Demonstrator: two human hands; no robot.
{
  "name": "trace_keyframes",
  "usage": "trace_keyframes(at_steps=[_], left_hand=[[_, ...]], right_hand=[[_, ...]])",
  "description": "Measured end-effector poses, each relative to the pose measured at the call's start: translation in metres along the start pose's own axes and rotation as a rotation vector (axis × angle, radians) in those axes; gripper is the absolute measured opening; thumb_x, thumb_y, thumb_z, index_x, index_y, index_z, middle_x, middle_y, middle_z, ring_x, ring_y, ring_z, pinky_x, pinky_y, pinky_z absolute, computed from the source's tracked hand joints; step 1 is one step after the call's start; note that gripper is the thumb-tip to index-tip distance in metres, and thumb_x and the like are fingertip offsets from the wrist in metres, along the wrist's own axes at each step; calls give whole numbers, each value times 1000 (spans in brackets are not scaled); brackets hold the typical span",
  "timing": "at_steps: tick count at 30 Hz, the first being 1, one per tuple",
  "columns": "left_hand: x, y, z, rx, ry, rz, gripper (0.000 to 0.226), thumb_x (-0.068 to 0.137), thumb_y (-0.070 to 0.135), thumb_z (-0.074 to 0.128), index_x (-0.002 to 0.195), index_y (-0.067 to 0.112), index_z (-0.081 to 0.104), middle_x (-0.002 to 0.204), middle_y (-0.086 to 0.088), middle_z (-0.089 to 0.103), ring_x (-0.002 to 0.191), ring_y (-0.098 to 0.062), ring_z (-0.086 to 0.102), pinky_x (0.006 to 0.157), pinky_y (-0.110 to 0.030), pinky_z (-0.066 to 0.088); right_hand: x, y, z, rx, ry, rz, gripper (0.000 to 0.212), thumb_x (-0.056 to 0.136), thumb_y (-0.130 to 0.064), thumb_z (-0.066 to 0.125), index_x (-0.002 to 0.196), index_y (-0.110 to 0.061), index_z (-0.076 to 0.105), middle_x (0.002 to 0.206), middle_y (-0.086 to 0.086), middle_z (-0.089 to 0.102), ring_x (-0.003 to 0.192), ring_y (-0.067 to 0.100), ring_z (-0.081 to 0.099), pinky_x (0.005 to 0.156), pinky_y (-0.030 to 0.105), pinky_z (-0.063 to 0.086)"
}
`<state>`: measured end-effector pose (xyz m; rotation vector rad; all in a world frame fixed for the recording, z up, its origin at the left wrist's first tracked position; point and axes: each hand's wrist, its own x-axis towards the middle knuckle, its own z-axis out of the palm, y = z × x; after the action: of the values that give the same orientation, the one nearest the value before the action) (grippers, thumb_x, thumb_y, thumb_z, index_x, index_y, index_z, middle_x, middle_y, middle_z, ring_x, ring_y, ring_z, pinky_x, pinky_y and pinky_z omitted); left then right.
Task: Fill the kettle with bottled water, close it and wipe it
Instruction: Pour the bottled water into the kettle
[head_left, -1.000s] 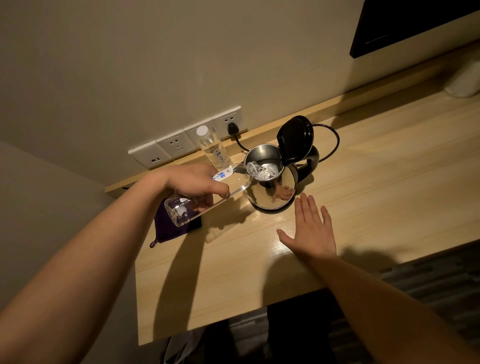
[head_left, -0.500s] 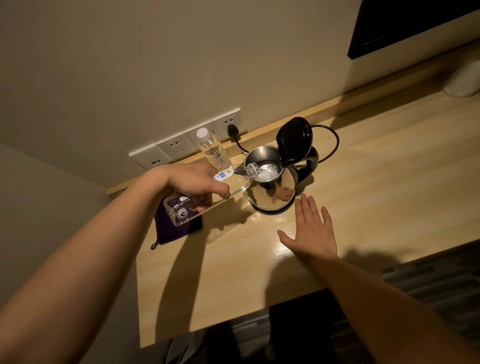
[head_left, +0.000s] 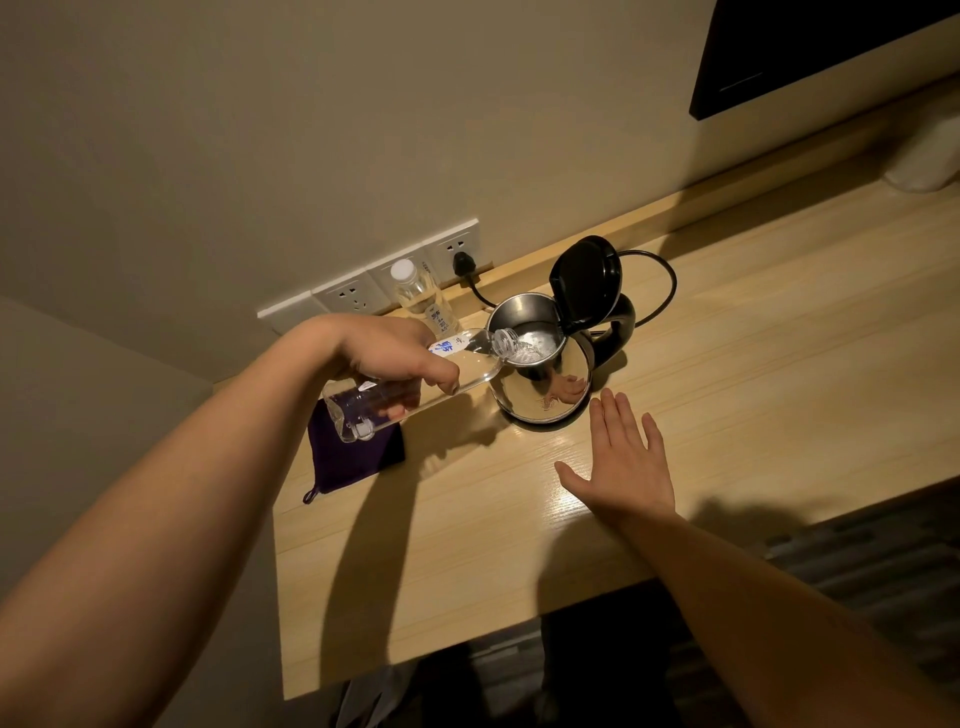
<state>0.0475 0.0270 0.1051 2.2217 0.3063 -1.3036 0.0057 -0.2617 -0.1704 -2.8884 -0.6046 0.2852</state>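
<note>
A steel kettle (head_left: 540, 389) stands on the wooden desk with its black lid (head_left: 586, 283) tipped up and open. My left hand (head_left: 387, 351) grips a clear water bottle (head_left: 363, 408), held almost flat, its uncapped neck over the kettle's rim. Water runs into the kettle. My right hand (head_left: 626, 460) lies flat on the desk just in front of the kettle, fingers spread, holding nothing. A dark purple cloth (head_left: 353, 460) lies on the desk under the bottle's base.
A second, capped bottle (head_left: 421, 299) stands by the wall sockets (head_left: 358, 296). The kettle's black cord (head_left: 660, 283) loops behind it to a plug (head_left: 461, 263). A pale object (head_left: 922, 161) sits at the far right. The desk's front edge (head_left: 467, 660) is near me.
The left hand has kept the bottle tilted over the kettle while water pours. The right hand has stayed flat on the desk.
</note>
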Motion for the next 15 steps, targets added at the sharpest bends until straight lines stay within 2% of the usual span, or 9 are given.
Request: trace_keyframes(at_steps=[3,5,10,12,15], left_hand=[[1,3,-4,63,30,-24,43,80,44,73,89,4,63,76,-19,78,57,-28,65,66,-39,53],[1,5,-6,58,13,-37,45,79,44,73,91,2,62,81,-24,78,58,-29,66,64,-37,54],[3,13,-15,115,23,-116,50,83,42,75,104,1,58,70,-12,77,55,-24,71,48,-28,55],[3,18,-19,208,54,-137,51,79,49,76,100,5,61,68,-7,76,57,-22,71,47,-26,54],[3,28,-23,314,66,-170,53,76,54,76,99,8,64,80,-9,76,67,-23,74,50,-26,55]], right_hand=[[0,0,-1,-5,-6,0,106,90,-81,29,167,-10,9,176,10,4,164,22,-2,129,50,-1],[0,-1,-1,-10,-7,2,106,90,-81,27,167,-11,8,177,10,2,164,22,-3,129,50,-1],[-1,-1,0,-10,-4,4,105,91,-81,27,167,-11,8,176,9,0,164,22,-4,130,51,0],[-1,-1,0,-7,0,3,105,91,-81,27,167,-11,8,176,9,0,164,23,-3,130,51,1],[-1,-1,1,-4,7,4,105,91,-81,29,167,-10,10,176,10,3,164,23,-1,130,51,3]])
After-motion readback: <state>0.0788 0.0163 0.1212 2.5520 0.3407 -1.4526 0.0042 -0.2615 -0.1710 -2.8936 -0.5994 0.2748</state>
